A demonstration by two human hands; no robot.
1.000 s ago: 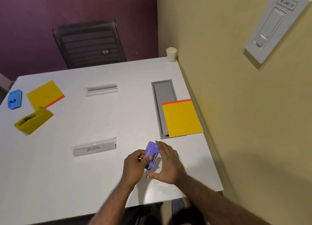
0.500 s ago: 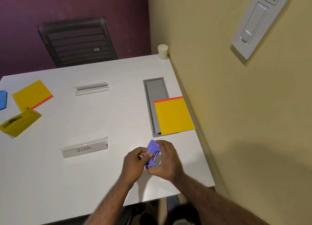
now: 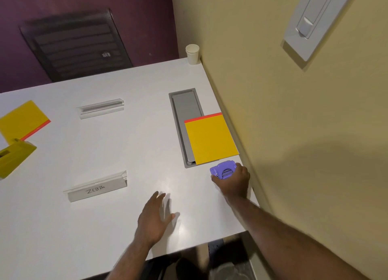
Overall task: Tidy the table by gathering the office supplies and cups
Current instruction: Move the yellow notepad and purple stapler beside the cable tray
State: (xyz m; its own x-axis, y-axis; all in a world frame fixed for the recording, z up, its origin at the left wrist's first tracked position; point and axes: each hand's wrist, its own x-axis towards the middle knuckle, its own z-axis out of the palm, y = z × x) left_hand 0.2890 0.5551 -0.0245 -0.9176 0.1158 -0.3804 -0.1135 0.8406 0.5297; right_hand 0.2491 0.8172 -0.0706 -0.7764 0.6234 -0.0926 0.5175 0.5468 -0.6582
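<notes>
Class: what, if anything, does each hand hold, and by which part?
The right hand grips the purple stapler around its near end. The left hand holds nothing, fingers spread.

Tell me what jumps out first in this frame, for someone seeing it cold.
The right hand, closed around a small purple stapler by the wall, just below the yellow pad lying half over the grey cable tray. The left hand hovers open and empty over the bare near edge of the white table. A lone paper cup stands in the far corner.
</notes>
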